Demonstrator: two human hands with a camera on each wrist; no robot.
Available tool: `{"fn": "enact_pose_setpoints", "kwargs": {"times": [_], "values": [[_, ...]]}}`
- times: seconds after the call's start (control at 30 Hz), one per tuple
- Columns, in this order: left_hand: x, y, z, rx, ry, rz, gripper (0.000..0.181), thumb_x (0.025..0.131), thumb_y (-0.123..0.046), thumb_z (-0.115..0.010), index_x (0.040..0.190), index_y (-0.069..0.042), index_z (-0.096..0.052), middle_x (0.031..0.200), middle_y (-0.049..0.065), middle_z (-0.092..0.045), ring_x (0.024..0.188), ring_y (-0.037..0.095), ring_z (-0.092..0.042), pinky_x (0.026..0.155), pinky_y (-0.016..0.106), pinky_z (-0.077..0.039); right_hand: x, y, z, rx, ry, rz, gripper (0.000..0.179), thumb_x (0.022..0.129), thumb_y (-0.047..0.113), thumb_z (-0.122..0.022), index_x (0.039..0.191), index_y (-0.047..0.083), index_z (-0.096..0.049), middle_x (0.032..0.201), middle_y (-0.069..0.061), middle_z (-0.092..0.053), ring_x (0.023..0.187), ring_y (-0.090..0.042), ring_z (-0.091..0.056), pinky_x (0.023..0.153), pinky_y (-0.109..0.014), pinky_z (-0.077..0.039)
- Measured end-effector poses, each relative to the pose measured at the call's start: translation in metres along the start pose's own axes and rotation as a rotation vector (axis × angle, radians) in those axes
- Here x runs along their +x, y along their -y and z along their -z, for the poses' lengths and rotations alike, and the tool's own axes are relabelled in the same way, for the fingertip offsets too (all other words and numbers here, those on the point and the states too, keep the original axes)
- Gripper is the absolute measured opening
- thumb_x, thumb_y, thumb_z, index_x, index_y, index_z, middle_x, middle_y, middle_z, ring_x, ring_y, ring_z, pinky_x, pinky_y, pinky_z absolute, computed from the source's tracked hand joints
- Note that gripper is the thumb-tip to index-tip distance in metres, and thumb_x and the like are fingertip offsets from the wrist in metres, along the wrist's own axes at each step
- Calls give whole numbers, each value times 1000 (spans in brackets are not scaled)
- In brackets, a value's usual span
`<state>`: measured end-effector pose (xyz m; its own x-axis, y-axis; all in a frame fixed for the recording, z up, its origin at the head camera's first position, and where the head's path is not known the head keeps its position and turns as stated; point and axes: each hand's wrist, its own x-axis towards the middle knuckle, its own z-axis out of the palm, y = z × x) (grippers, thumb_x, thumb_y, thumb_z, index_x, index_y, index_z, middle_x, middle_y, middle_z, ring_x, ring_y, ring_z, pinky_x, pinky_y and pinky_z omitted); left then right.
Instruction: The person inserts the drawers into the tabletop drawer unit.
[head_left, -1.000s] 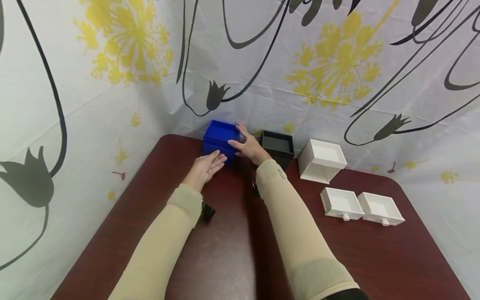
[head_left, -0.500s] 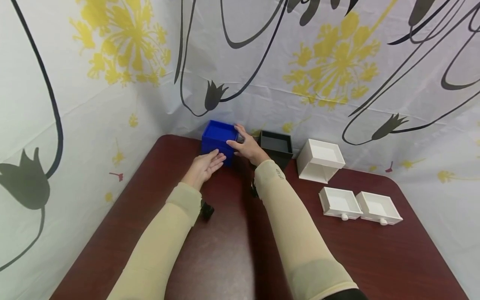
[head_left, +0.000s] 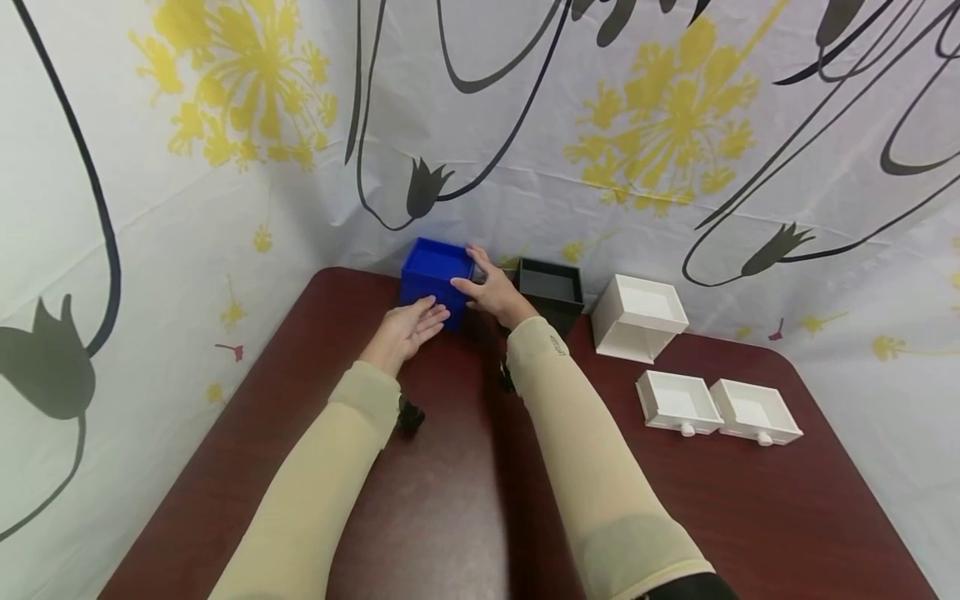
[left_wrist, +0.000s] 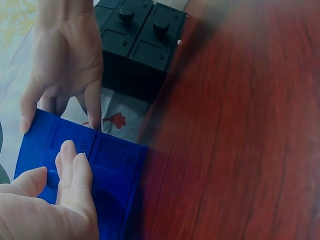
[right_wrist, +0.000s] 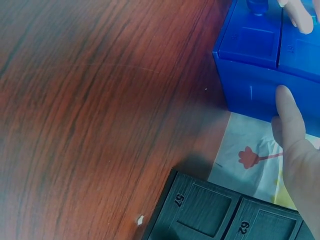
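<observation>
A blue box [head_left: 438, 257] with knobbed drawers stands in the far left corner of the table [head_left: 450, 500]. My left hand [head_left: 405, 333] is at its front; in the left wrist view the thumb and fingers lie on either side of a blue drawer knob [left_wrist: 52, 179] and appear to pinch it. The drawer fronts look flush with the box. On the box's right side, my right hand [head_left: 495, 296] presses with spread, mostly straight fingers, its thumb [right_wrist: 287, 107] flat against the side wall. Its other fingertips reach the back top edge.
To the right stands a black drawer box [head_left: 551, 287] with two knobbed fronts. Beyond it is a white open-fronted cabinet [head_left: 651, 302]. Two white drawers, a left one [head_left: 678, 400] and a right one [head_left: 753, 408], lie side by side before it. A patterned cloth wall [head_left: 525, 192] borders the table.
The seam below the blue box's upper rim, distinct a second ago, shows less now. Both hands stay at the box. The head view has shifted slightly.
</observation>
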<state>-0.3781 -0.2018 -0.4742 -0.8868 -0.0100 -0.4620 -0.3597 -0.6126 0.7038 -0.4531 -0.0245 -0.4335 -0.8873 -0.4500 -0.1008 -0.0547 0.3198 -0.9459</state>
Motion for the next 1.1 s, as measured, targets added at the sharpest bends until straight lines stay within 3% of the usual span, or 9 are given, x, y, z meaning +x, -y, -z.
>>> {"fn": "enact_pose_setpoints", "kwargs": {"times": [0.2,0.43,0.63,0.83,0.9,1.1], "values": [[-2,3,0,20,11,-14,42,102,-18,-64,141,-7,-57,123,12,-69,103,19,-72,96,33,-54,0,-1,0,1,-4,18,81,97,33,-70,163,31,-23,168,18,-8,142,-29,-42,103,-51,-49],[-5,2,0,61,26,-33,43,104,-18,-60,145,-6,-53,129,14,-66,112,21,-69,97,33,-53,-13,21,4,-2,52,-27,85,98,27,-69,165,22,-16,170,10,-1,147,-33,-34,107,-56,-43],[-6,1,1,75,23,-33,41,105,-16,-59,144,-6,-54,131,15,-65,112,21,-69,96,33,-54,0,1,7,-93,37,30,85,96,38,-70,164,29,-19,169,14,-2,153,-25,-22,109,-51,-43],[-6,-1,0,91,26,-49,40,105,-17,-58,143,-5,-55,129,15,-66,106,19,-72,95,32,-55,-1,0,8,-230,-5,95,85,96,48,-67,164,28,-19,169,14,-6,156,-20,-7,121,-47,-24],[-7,-2,0,104,27,-55,43,106,-20,-57,146,-5,-52,129,16,-66,102,18,-72,95,32,-54,-1,1,8,-223,2,97,86,97,48,-67,164,27,-18,169,14,-5,156,-20,-6,123,-48,-18],[-6,-1,3,122,19,-36,51,104,-25,-61,149,-6,-48,127,16,-67,98,17,-74,94,33,-55,-2,1,5,-157,9,57,85,97,42,-69,164,29,-18,170,15,-5,156,-19,-3,123,-47,-17]]}}
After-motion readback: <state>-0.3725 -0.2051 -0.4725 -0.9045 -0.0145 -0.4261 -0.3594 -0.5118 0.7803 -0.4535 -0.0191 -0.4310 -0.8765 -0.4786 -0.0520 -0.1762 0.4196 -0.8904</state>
